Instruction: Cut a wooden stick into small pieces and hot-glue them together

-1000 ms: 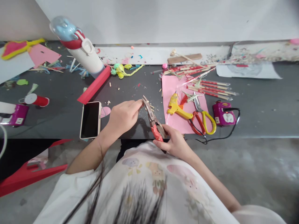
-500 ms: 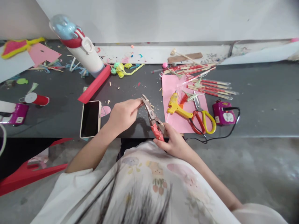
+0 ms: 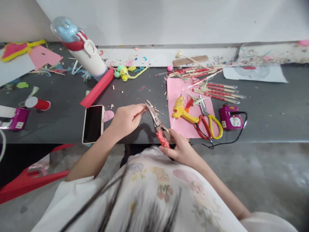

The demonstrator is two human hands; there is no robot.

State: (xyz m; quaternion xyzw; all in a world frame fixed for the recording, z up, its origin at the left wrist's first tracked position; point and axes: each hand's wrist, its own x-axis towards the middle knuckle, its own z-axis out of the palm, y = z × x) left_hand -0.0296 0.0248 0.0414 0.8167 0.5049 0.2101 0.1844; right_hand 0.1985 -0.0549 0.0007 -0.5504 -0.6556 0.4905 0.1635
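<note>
My right hand (image 3: 177, 145) is closed around the red-wrapped handles of a pair of pruning shears (image 3: 156, 121). The shears' metal blades point away from me and to the left, over the dark table. My left hand (image 3: 127, 120) is closed in a pinch, with its fingertips right beside the blade tips. What those fingers hold, if anything, is too small to make out. Short cut bits of stick (image 3: 156, 111) lie scattered on the table just right of the blades.
Right of the shears, a yellow glue gun (image 3: 182, 111) and red-and-yellow scissors (image 3: 209, 122) lie on pink paper (image 3: 173, 88). Wrapped sticks (image 3: 217, 90) lie behind, a purple corded box (image 3: 230, 116) farther right. Leftward are a phone (image 3: 93, 124), red strip (image 3: 98, 88), bottle (image 3: 89, 58) and thread spool (image 3: 38, 103).
A white sheet at the back right has dropped from a raised position onto the table, showing a drawing. My hands and the shears have barely moved.
</note>
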